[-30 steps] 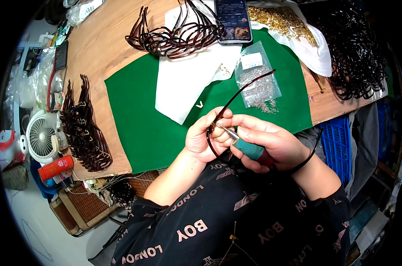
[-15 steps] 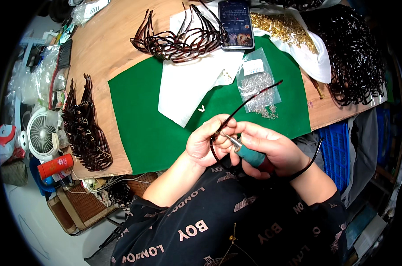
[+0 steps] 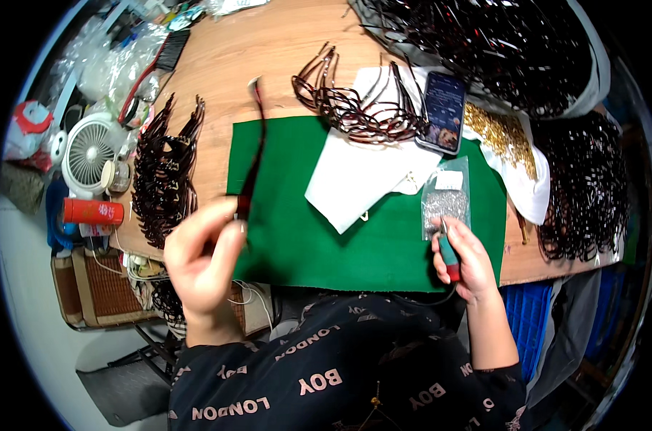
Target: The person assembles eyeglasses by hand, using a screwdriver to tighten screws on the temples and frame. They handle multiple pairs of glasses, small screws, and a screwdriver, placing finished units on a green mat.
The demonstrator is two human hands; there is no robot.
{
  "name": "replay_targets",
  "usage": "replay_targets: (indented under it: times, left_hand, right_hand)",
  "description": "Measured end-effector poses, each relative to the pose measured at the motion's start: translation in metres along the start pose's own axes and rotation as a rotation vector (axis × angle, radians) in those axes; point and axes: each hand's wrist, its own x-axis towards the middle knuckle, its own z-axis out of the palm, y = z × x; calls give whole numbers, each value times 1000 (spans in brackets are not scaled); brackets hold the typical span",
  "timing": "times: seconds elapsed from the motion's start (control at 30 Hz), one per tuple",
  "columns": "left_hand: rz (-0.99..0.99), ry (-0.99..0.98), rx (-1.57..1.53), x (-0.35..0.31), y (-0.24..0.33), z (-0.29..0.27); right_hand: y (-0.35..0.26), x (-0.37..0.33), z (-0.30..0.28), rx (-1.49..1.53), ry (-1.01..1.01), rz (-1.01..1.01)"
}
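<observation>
- While the left hand (image 3: pixel 205 262) pinches one dark, blurred frame piece (image 3: pixel 258 154) between thumb and forefinger, the right hand (image 3: pixel 473 262) curls its fingers round one green-and-red driver (image 3: pixel 449 253).
- The frame piece stands up and away from the left fingertips.
- Counted beyond the fingers: one phone (image 3: pixel 443 111), past the right fingertips; one small V-shaped piece (image 3: pixel 364 215), between the hands; two dark heaps at the far right.
- Bare green mat (image 3: pixel 290 255) lies between the hands; its left edge runs near the left fingertips, its right edge just beside the right hand.
- One clear bag (image 3: pixel 452 164) holds small silvery pieces just past the right fingers; whether the driver's tip touches it, I cannot tell.
- One white bag (image 3: pixel 533 202), farther right of those fingers, holds golden pieces.
</observation>
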Motion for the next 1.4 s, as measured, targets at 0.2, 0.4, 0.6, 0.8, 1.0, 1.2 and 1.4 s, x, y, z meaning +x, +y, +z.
replay_targets:
  times: [0.2,0.4,0.6,0.8,1.0,1.2,1.4]
  left_hand:
    - [-5,-321,1066,5,-89,12]
    - [589,-177,583,73,-50,107]
    - [424,-421,311,95,-64,128]
    - [278,-673,-275,80,-26,52]
    - [138,-144,-98,45,-14,3]
    - [127,-431,-716,24,-38,7]
    - [117,-614,-1032,21,-26,48]
  right_hand:
    - [12,-15,0,-79,-97,84]
    - [12,-34,-17,-305,-7,70]
    - [15,-60,-27,-1262,369,-336]
    - [22,-54,-21,-1457,430,-298]
    - [22,-54,-16,-1415,340,-311]
    - [27,-58,-19,-1394,323,-377]
    - [28,-61,-15,-1581,308,-292]
